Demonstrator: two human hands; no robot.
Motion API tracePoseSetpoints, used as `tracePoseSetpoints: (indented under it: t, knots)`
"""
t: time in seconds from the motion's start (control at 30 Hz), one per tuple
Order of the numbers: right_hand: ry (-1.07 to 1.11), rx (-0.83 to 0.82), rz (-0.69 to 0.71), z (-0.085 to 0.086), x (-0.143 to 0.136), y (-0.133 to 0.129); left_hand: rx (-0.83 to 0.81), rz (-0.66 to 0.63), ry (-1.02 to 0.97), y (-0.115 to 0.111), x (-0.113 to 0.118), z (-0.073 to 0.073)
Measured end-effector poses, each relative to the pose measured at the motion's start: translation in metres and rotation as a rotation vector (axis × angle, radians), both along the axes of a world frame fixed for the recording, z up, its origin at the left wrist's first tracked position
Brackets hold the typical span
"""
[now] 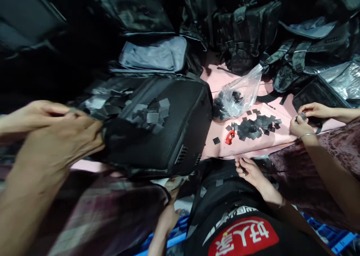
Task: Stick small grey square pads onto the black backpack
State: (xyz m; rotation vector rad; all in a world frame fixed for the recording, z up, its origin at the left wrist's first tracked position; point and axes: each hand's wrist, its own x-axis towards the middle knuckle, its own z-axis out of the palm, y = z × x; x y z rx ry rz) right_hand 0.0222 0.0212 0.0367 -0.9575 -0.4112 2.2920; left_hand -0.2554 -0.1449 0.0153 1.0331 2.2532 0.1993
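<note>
Up at 12 o'clock from the right hand (pixel 251 173) is the pile of dark squares (pixel 253 127) on the pink cloth (pixel 221 151), long way running roughly 8 to 2, so that hand's the nearer one. Its fingers are curled in narrow by the cloth's near edge, can't tell if they're pinching anything, and the left hand (pixel 168 216), over at 8 o'clock, is too blurry to call. Bare pink shows on the pile's 6 o'clock side, while red-handled snips (pixel 230 136) and then a big black bag (pixel 182 117) crowd 9.
</note>
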Motion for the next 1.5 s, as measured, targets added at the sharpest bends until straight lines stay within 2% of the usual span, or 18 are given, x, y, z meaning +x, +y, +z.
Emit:
tracePoseSetpoints:
  t: [0.1, 0.17, 0.23, 0.3, 0.4, 0.47, 0.53, 0.63, 0.73, 0.83, 0.97, 1.1, 1.2, 1.3, 1.4, 1.5]
  knots:
    - [-0.166, 0.123, 0.005, -0.006, 0.001, 0.002, -0.18, -0.094, 0.091, 0.005, 0.005, 0.009]
    - [-0.249, 0.186, 0.001, -0.006, 0.0, 0.003, -0.177, -0.136, 0.121, 0.013, 0.013, 0.021]
    - [-0.319, 0.242, 0.01, -0.004, -0.003, 0.004, -0.1, -0.154, 0.105, 0.024, 0.024, 0.034]
    - [-0.371, 0.29, 0.023, 0.001, -0.008, 0.004, 0.059, -0.171, -0.027, 0.038, 0.038, 0.044]
    - [-0.408, 0.316, 0.029, 0.008, -0.014, 0.002, 0.294, -0.153, -0.413, 0.065, 0.068, 0.055]
    - [-0.444, 0.337, 0.031, 0.013, -0.016, 0.001, 0.391, -0.063, -0.638, 0.085, 0.091, 0.062]
    - [-0.509, 0.441, 0.053, 0.016, -0.015, -0.001, 0.463, 0.032, -0.789, 0.103, 0.114, 0.068]
    - [-0.582, 0.597, 0.134, 0.019, -0.007, -0.006, 0.479, 0.053, -0.93, 0.123, 0.137, 0.073]
    - [-0.51, 0.537, 0.215, 0.021, 0.003, -0.011, 0.43, 0.013, -1.006, 0.129, 0.145, 0.075]
    - [-0.488, 0.518, 0.223, 0.022, 0.008, -0.015, 0.37, -0.025, -1.05, 0.127, 0.145, 0.076]
    - [-0.671, 0.617, 0.262, 0.028, 0.011, -0.016, 0.357, -0.071, -1.047, 0.122, 0.143, 0.073]
    - [-0.659, 0.718, 0.303, 0.035, 0.012, -0.015, 0.4, -0.133, -0.883, 0.12, 0.138, 0.065]
    - [-0.705, 0.741, 0.2, 0.034, 0.012, -0.016, 0.476, -0.237, -0.614, 0.118, 0.138, 0.062]
    - [-0.685, 0.696, 0.097, 0.03, 0.011, -0.017, 0.548, -0.301, -0.383, 0.117, 0.144, 0.064]
    - [-0.668, 0.681, 0.032, 0.028, 0.009, -0.019, 0.585, -0.287, -0.319, 0.117, 0.151, 0.064]
    - [-0.686, 0.704, -0.004, 0.029, 0.008, -0.022, 0.571, -0.228, -0.378, 0.116, 0.154, 0.062]
